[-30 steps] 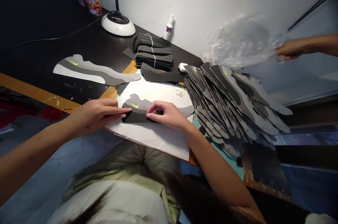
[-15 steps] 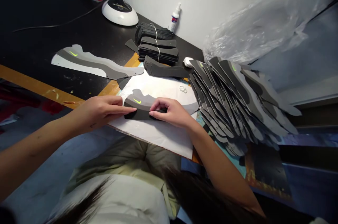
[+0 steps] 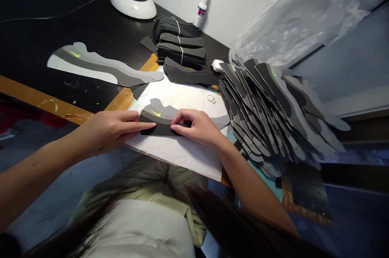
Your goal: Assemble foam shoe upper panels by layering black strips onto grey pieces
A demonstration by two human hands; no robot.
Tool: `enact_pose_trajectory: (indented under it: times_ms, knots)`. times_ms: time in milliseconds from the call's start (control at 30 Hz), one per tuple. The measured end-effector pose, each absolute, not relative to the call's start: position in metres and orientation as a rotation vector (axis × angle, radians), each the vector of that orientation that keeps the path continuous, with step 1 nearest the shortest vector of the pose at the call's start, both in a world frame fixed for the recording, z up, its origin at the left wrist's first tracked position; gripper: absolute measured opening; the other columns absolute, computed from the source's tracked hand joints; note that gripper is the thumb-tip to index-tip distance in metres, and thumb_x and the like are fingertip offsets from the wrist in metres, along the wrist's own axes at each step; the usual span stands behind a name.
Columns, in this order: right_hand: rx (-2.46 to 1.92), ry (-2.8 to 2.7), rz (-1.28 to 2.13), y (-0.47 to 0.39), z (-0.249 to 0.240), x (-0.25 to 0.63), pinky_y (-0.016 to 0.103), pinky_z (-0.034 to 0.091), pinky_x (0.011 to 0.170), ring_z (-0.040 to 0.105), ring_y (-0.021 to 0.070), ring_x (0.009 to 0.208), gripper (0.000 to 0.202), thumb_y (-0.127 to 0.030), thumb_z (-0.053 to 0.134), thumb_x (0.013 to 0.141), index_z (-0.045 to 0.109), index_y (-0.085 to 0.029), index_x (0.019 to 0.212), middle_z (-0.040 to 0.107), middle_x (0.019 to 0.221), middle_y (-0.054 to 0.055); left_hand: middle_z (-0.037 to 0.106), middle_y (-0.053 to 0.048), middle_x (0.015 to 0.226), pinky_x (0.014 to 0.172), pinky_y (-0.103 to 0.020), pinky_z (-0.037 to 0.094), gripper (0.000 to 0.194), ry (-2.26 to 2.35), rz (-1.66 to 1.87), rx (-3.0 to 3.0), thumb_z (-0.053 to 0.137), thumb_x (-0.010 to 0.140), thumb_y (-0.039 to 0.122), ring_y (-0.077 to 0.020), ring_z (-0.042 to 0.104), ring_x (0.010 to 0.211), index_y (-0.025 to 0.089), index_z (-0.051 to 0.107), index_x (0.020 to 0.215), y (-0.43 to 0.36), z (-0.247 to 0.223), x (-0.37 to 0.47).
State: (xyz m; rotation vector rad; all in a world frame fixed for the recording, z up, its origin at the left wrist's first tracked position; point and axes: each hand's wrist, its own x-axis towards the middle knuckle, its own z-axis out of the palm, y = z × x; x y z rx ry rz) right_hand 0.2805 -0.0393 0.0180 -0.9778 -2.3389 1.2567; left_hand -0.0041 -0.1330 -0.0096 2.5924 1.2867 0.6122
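Observation:
A grey shoe-upper piece (image 3: 165,111) with a yellow-green swoosh lies on the white board in front of me. Along its near edge runs a black strip (image 3: 161,130). My left hand (image 3: 117,126) is at the piece's left end, one finger stretched flat onto the black strip and the others bent. Close by on the right, my right hand (image 3: 194,126) pinches the strip between thumb and curled fingers. Its knuckles cover the middle of the piece, whose grey tail shows beyond them. How the strip's right part lies is hidden under that hand.
Another grey upper piece (image 3: 100,65) lies at the left. Behind are tied stacks of black strips (image 3: 181,54), loose dark strips (image 3: 190,74), a white bottle (image 3: 201,9) and a lamp base (image 3: 133,0). Many layered upper pieces (image 3: 273,112) fan out at right, before a plastic bag (image 3: 291,26).
The view has shifted slightly. Both hands keep nearly the same place on the piece, and the right hand still pinches the black strip.

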Motion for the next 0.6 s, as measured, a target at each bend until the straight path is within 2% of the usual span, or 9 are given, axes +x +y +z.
enact_pose_trajectory:
  times_ms: [300,467,600]
  knots:
    - [-0.991,-2.354,1.226,-0.0398,0.0175,0.2794,0.028,0.044,0.075,0.064,0.015,0.08,0.006,-0.026,0.072,0.089,0.073,-0.021,0.085,0.074,0.086,0.0,0.064,0.0,0.086,0.067,-0.019,0.037,0.038,1.224,0.722,2.581,0.046,0.111,0.019,-0.0078,0.052,0.07,0.035,0.077,0.129,-0.1373,-0.0049,-0.0013]
    - [-0.976,-2.36,1.223,-0.0399,0.019,0.2789,0.028,0.044,0.075,0.064,0.0147,0.08,0.006,-0.025,0.073,0.089,0.073,-0.021,0.085,0.075,0.086,0.0,0.069,0.0,0.088,0.07,-0.022,0.039,0.038,1.214,0.758,2.688,0.051,0.109,0.015,-0.0098,0.059,0.075,0.036,0.076,0.128,-0.1377,-0.0059,-0.0002]
    - [-0.988,-2.364,1.225,-0.0397,0.0187,0.2791,0.027,0.043,0.074,0.063,0.0146,0.078,0.006,-0.025,0.073,0.089,0.073,-0.021,0.085,0.075,0.085,-0.001,0.068,0.001,0.084,0.068,-0.025,0.039,0.041,1.19,0.755,2.801,0.048,0.109,0.015,-0.0113,0.058,0.072,0.037,0.072,0.134,-0.1394,-0.0075,-0.0024]
